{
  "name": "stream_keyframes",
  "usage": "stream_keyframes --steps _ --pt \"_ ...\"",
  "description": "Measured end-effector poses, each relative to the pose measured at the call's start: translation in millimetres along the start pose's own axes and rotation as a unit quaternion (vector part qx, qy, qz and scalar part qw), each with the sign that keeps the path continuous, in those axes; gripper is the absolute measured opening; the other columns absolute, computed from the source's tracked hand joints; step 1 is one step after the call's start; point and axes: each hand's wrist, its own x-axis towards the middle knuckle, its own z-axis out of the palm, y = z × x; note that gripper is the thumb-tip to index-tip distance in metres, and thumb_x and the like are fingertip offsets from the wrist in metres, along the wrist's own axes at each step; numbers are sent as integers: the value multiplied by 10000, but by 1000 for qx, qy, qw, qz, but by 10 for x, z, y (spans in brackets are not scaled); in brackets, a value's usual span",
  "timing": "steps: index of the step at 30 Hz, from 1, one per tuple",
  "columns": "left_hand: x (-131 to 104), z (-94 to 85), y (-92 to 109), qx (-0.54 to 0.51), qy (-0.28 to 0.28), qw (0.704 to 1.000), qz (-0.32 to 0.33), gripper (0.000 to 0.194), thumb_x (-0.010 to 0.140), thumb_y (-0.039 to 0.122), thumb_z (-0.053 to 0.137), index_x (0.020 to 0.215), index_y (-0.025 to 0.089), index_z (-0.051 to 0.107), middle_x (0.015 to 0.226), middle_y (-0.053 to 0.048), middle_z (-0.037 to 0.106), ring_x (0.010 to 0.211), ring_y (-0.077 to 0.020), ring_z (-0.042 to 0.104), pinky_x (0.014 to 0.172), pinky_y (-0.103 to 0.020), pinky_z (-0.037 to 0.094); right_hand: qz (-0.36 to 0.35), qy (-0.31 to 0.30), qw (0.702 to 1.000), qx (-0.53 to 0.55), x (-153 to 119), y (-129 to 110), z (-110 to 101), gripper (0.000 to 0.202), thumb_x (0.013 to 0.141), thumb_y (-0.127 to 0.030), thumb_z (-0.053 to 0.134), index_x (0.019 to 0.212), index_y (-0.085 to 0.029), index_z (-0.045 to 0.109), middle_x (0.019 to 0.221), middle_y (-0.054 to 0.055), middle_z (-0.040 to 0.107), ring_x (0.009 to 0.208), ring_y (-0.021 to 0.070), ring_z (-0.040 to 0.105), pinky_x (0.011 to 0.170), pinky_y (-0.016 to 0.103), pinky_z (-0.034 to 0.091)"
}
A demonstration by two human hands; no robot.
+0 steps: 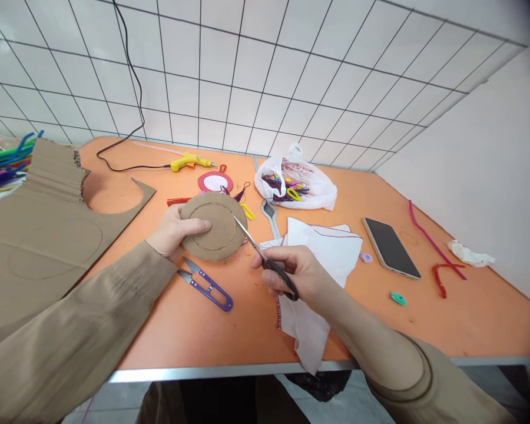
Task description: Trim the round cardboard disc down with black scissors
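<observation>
My left hand [176, 229] grips a round cardboard disc [214, 235] by its left edge, thumb lying on its face. A smaller circle is marked on that face. In my right hand [291, 271] is a pair of scissors [251, 240] with black handles, its blades together and the tip against the disc's right part. Below the disc, purple thread snips [209, 288] lie on the table. White cloth [322, 247] with dark red stitched edging lies under and beyond my right hand. Behind the disc rests a red-rimmed white round piece [215, 181], partly covered.
A large cut cardboard sheet [39, 235] covers the left side. At the back are a yellow glue gun [189, 162] with its cord and a plastic bag [313, 185] of threads. To the right lie a phone [391, 247], pipe cleaners [433, 238] and a small green piece [398, 298].
</observation>
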Motion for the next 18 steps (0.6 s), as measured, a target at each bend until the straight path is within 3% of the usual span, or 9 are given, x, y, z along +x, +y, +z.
stream_keyframes --steps 5,8,18 --pt "10 2 7 -30 -23 999 -12 340 499 187 824 829 124 772 795 -89 750 696 -209 672 643 -294 552 -38 -43 998 32 3 64 -46 417 645 -493 764 804 -138 613 543 -25 548 477 105 514 470 242 397" --pt "21 4 3 -39 -2 999 -2 309 501 184 823 799 120 770 773 -81 747 679 -199 666 628 -282 547 -64 -55 995 50 -10 97 -77 488 685 -572 731 860 -127 633 571 -2 583 498 118 533 493 250 400" --pt "13 11 -17 -39 3 999 10 303 507 194 830 797 130 767 753 -64 746 686 -190 662 638 -273 545 -73 -63 993 63 -24 115 -80 483 716 -565 726 902 -128 639 590 3 591 527 134 560 515 249 390"
